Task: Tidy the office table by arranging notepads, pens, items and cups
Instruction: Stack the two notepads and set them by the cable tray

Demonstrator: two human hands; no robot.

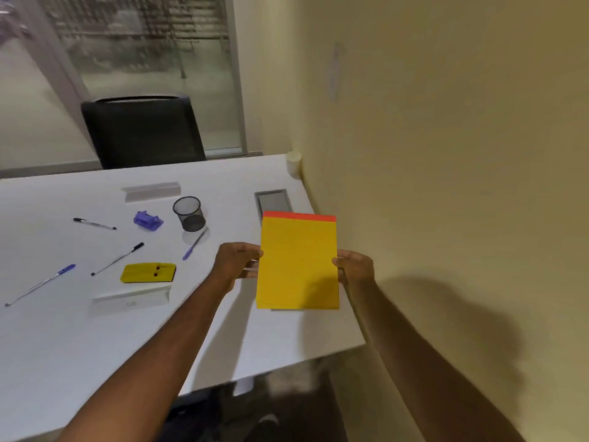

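**Notepad in both hands, pens not yet gathered**

The person holds a yellow notepad [298,263] with a red strip along its top edge, one hand on each long side. The left hand [237,261] grips the left edge with the fingers curled around it, and the right hand [353,266] grips the right edge in the same way. The notepad is near the right end of the white worktop [79,339], close to the wall; from its shadow I think it is lifted a little above the surface, but I cannot say this for sure. Just behind it there is a grey cable hatch [273,202] in the worktop, and a pale cup [293,163] stands in the far corner.

So the step in hand is, in my judgement, the placing of the notepad. The next move asks to lay it flat and square with the edge of the worktop, without covering the hatch, and then to let go with both hands.

Much is left to do. A black mesh pen holder [188,214] stands in the middle, and it looks empty. A purple pen [194,244] lies just beside it, two pens with black caps [95,223] [117,259] lie further left, and a blue pen [39,284] is near the left side. These probably belong in the holder. There are also a purple stapler-like thing [148,221], a yellow case [148,272] and two clear name stands [151,190] [132,299].
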